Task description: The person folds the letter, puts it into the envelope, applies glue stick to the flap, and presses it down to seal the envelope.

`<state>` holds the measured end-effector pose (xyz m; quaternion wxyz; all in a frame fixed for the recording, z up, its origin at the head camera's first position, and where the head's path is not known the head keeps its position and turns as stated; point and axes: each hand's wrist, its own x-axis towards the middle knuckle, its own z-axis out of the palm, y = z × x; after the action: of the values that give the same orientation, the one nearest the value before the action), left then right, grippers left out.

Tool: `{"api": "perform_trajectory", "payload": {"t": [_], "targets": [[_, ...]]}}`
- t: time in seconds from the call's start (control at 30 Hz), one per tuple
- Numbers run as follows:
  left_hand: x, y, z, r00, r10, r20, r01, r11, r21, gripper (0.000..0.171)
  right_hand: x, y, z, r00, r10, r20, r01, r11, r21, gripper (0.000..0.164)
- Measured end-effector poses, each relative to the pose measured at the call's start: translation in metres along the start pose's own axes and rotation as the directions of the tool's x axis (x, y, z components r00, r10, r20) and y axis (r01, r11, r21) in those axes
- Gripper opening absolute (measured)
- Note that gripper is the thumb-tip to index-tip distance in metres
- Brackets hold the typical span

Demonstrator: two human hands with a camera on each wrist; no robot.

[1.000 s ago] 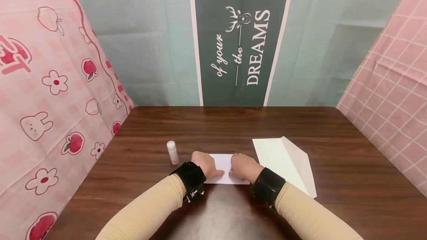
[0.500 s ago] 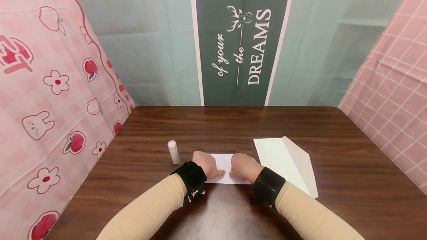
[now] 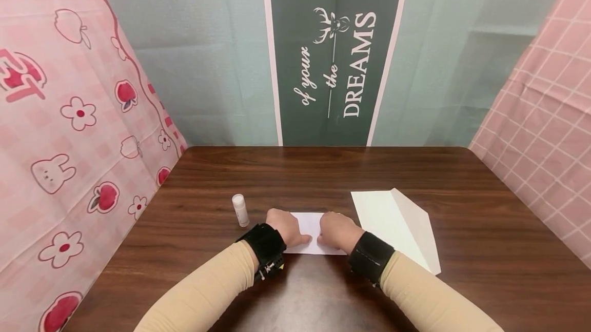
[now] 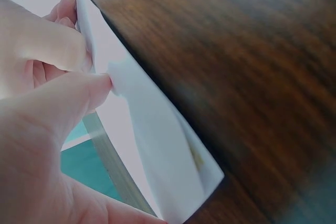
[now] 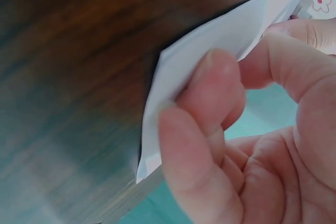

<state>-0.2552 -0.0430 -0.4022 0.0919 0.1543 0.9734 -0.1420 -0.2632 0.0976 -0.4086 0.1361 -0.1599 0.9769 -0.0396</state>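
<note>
A folded white paper [image 3: 308, 224] lies flat on the table in front of the person, with both hands on it. My left hand [image 3: 285, 228] is over its left part; in the left wrist view the thumb tip presses on the paper's surface close to the fold, and a layer gapes a little at the near corner. My right hand [image 3: 339, 229] covers the right part. Its loosely bent fingers [image 5: 210, 77] press their tips on the paper in the right wrist view. The left and right thumbs point toward each other with a narrow gap between.
A white glue stick [image 3: 240, 211] stands on the dark wood table [image 3: 277, 178] to the left of the left hand. Behind the right wrist lies a larger cream sheet [image 3: 390, 219] with a creased, raised flap. Printed cloths hang around the table.
</note>
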Motion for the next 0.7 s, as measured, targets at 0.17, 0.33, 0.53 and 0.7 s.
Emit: {"api": "perform_trajectory", "payload": {"t": [0.17, 0.33, 0.53, 0.7], "targets": [[0.0000, 0.0004, 0.0005, 1.000, -0.002, -0.008, 0.002, 1.000, -0.004, 0.061, 0.0001, -0.0010, -0.0005, 1.000, 0.010, 0.006, -0.010, 1.000, -0.002, 0.028], [0.0009, 0.0014, 0.0005, 1.000, 0.000, -0.004, 0.000, 1.000, -0.001, 0.061, -0.0001, -0.0003, 0.0000, 1.000, 0.021, 0.005, -0.021, 1.000, -0.001, 0.026], [0.0013, 0.0015, 0.0003, 1.000, 0.006, 0.010, -0.006, 1.000, -0.011, 0.062, -0.0010, 0.0034, 0.0017, 0.999, 0.049, 0.002, -0.049, 0.999, 0.005, 0.028], [0.0020, 0.0007, 0.0002, 1.000, 0.000, 0.024, 0.001, 1.000, -0.015, 0.063, -0.0012, 0.0073, 0.0028, 0.998, 0.063, 0.001, -0.063, 0.998, -0.018, 0.032]]}}
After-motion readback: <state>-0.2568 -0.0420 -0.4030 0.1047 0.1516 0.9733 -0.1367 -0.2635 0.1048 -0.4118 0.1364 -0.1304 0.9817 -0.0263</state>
